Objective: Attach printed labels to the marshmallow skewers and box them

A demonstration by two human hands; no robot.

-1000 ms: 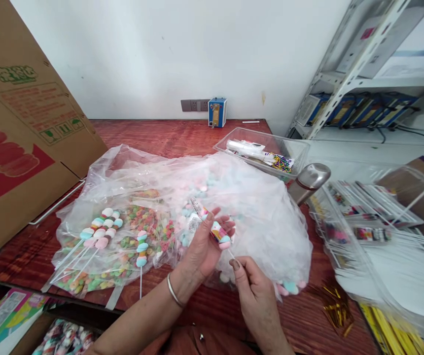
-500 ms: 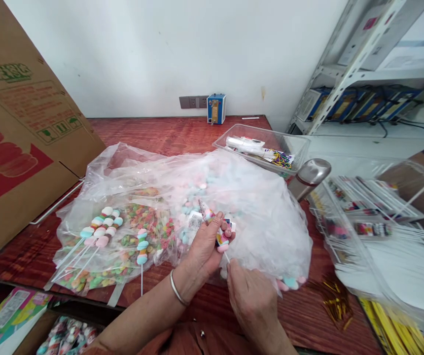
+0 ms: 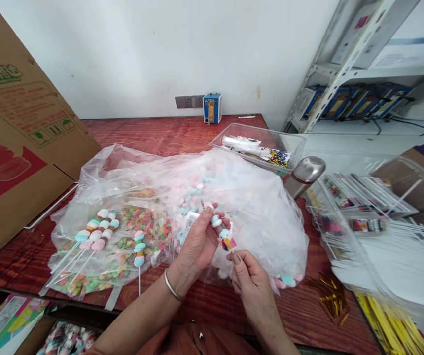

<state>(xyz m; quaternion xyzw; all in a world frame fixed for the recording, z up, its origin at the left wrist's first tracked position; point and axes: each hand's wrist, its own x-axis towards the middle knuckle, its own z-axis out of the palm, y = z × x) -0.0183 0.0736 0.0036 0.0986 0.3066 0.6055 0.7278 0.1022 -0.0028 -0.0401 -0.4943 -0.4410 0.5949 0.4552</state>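
A wrapped marshmallow skewer (image 3: 217,222) with a printed wrapper slants between my two hands. My left hand (image 3: 200,240) is closed round its upper part, thumb on top. At the lower end, my right hand (image 3: 251,276) pinches its stick just below the wrapper. Under my hands lies a large clear bag (image 3: 264,212) of pink, blue and white marshmallows. To the left, unwrapped marshmallow skewers (image 3: 99,229) rest on a clear bag of colourful gummies (image 3: 145,219). One more skewer (image 3: 139,249) lies apart from them, its stick pointing towards me.
A clear tub (image 3: 256,153) with packets stands behind the bag, beside a steel flask (image 3: 304,175). At right, a clear bin (image 3: 374,266) holds white sticks. Gold twist ties (image 3: 333,298) lie near it. A cardboard box (image 3: 23,113) stands at left.
The skewer has turned in my hands, showing more of its wrapper's printed side. My right hand has risen slightly along with the stick. The whole view has shifted a little.
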